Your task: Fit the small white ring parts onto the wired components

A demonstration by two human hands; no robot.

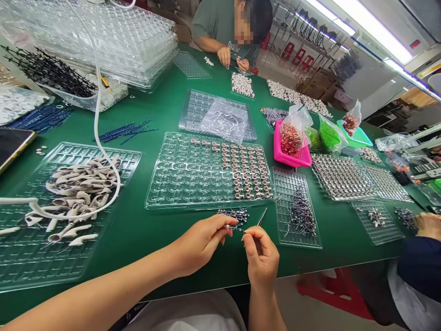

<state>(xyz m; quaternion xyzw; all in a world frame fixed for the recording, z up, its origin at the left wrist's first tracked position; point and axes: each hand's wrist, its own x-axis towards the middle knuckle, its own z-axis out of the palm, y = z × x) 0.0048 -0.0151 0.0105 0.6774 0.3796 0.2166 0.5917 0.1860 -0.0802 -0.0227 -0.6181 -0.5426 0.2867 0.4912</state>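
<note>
My left hand (203, 241) pinches a small whitish part (228, 226) with thin wires coming off it, near the table's front edge. Just to its right, my right hand (262, 255) is closed around pointed metal tweezers (262, 216), and its fingertips also meet a thin dark wire. Behind the fingers lies a small pile of dark wired parts (237, 214). Beyond it sits a clear compartment tray (193, 179), its right side filled with rows of small round pinkish-white pieces (253, 170). A clear tray with a heap of dark wired pieces (303, 211) is to the right.
A white cable (96, 105) loops over a tray of beige curved shells (82, 184) at left. A pink basket (292, 158) stands behind the right tray. Across the green table (138, 239) a person (220, 32) handles small pieces; another person's hand (429, 225) is far right.
</note>
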